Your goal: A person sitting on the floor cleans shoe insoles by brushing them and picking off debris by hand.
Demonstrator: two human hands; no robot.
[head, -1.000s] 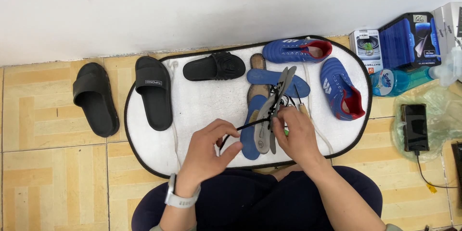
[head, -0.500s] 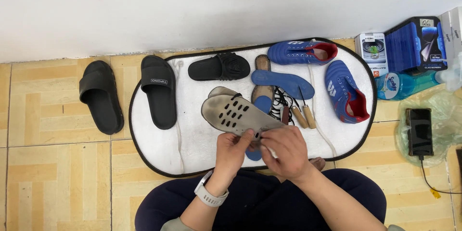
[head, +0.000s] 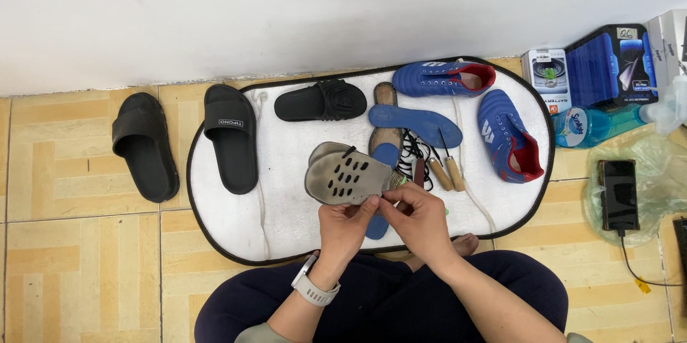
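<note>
grey perforated insole (head: 345,176), worn and dirty, held up just over the near half of the white mat (head: 286,164). long axis running roughly left to right from the wearer's view, toe end pointing left and a touch away, heel end tucked in at the hands. pinched at that heel end by the left hand (head: 345,223), thumb and fingers closed on the edge, pale watch on the wrist. right hand (head: 420,220) pressed up against the left one, fingertips narrowed on the same edge or on something small and greenish right there, can't tell which. so both hands about equally close, left one doing the gripping, insole fanning out up and left of them.

underneath and just right: blue insole (head: 415,123) lying flat, a second blue one half hidden under the hands, a brownish insole further back, a tangle of black laces (head: 413,157), two wooden-handled tools (head: 449,171) side by side. pair of blue sports shoes (head: 509,135) at the right end of the mat, well apart from the hands. three black slides (head: 230,146), two on the mat, one off on the tan tiled floor (head: 79,264).

off the right edge: boxes, a blue bottle, a phone (head: 618,194) on a plastic bag with its cable. white wall along the back. seated cross-legged, knees tight against the mat's near rim.
</note>
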